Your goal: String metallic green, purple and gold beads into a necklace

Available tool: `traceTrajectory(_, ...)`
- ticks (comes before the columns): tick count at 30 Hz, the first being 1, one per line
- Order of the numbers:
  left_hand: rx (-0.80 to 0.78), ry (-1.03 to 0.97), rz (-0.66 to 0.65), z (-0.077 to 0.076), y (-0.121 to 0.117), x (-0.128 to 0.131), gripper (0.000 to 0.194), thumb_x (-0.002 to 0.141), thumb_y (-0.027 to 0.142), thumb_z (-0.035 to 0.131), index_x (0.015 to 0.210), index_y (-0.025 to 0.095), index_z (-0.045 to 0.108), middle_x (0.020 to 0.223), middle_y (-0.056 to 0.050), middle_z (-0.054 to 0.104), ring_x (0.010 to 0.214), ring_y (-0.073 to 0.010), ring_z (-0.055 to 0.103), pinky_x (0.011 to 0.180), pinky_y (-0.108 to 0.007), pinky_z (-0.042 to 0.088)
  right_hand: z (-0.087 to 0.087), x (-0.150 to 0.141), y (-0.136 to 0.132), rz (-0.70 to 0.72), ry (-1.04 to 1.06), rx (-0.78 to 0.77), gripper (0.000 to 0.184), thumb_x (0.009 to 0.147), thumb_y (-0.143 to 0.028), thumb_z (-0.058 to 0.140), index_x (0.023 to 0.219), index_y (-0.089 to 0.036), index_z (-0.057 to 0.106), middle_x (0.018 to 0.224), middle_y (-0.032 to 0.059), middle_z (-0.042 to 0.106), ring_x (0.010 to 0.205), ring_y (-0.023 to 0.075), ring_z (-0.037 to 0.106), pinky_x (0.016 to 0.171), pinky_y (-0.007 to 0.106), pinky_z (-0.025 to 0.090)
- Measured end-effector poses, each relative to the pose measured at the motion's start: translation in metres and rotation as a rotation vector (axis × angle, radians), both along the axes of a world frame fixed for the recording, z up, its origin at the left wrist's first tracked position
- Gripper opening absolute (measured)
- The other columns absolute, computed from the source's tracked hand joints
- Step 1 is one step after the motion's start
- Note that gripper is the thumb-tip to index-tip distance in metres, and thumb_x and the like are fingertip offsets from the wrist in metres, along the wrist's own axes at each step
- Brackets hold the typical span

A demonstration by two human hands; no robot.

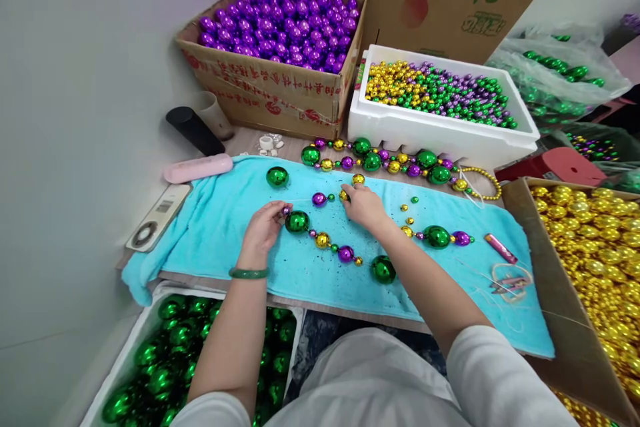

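My left hand [261, 233] pinches a small purple bead [286, 211] at the end of a bead string, just beside a big green bead [297, 221]. From there the string runs right across the turquoise towel [210, 233], through a gold bead [323, 240] and a purple bead [345, 253] to another large green bead [383, 269]. A thin thread stretches right from my left fingers toward a purple bead [319, 199] and a small green bead [331, 197]. My right hand [365, 205] closes its fingertips on a gold bead [344, 195]; a second gold bead [358, 179] lies just beyond.
A finished-looking bead strand [371, 161] lies behind the towel. Scissors [511, 283] and a pink-handled cutter [501, 249] lie at right. Around stand a carton of purple beads [260, 90], a white foam box [440, 127], a gold-bead carton [565, 293] and a green-bead box [295, 347].
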State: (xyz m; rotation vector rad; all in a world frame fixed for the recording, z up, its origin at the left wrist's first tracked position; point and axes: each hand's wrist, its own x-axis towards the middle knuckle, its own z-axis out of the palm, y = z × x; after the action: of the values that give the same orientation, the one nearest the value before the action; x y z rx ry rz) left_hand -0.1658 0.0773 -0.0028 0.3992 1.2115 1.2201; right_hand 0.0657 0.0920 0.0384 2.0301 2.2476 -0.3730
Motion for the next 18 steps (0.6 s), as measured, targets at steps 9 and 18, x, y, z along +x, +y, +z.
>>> traceTrajectory(9, -0.075, -0.049, -0.070, 0.023, -0.010, 0.010, 0.021, 0.055, 0.019, 0.079, 0.072, 0.016, 0.068, 0.075, -0.001, 0.069, 0.065, -0.0124, 0.060, 0.057, -0.023, 0.045, 0.014, -0.059, -0.029, 0.198, 0.499, 0.069, 0.035, 0.097, -0.038, 0.050, 0.116, -0.015, 0.067, 0.114, 0.0109, 0.069, 0.107, 0.0210, 0.060, 0.094, 0.031, 0.042)
traceTrajectory(18, -0.113, -0.041, -0.005, 0.027, -0.004, 0.015, 0.011, 0.076, 0.010, 0.064, 0.070, 0.016, 0.058, 0.074, 0.000, 0.067, 0.068, -0.0132, 0.061, 0.058, -0.024, 0.049, 0.002, -0.086, -0.036, 0.146, 0.396, 0.051, 0.026, 0.095, -0.025, 0.046, 0.112, -0.018, 0.064, 0.107, 0.0094, 0.072, 0.097, 0.0235, 0.065, 0.081, 0.034, 0.047)
